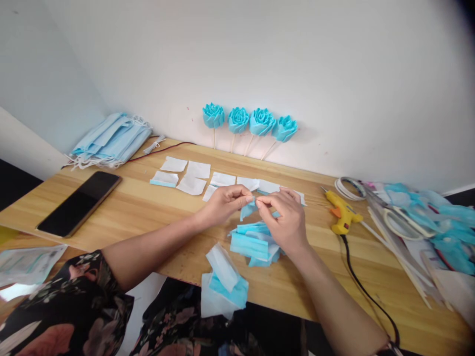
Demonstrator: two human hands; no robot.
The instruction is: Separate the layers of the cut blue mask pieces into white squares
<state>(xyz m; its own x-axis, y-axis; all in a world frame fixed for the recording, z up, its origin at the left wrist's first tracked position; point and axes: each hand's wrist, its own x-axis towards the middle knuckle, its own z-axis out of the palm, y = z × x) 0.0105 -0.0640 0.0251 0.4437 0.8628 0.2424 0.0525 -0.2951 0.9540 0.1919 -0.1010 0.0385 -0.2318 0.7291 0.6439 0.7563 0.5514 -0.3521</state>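
Both my hands meet over the middle of the table, pinching a small blue piece of mask fabric [248,209] between them. My left hand [226,203] grips its upper edge with thumb and forefinger. My right hand [284,217] pinches the same edge close beside it and hides part of the piece. Just below lies a loose pile of blue fabric pieces [249,243]. Nearer my lap, white and blue scraps [224,284] hang at the table's front edge. Behind my hands, white fabric squares [198,169] are laid out in rows, some partly covered by my fingers.
Several blue fabric roses [238,120] on sticks lean against the wall. Stacked masks [111,138] and a phone [79,203] lie left. At right are a yellow glue gun [343,213] with its cord, a white roll [349,189], scissors [406,222] and blue scraps [454,244].
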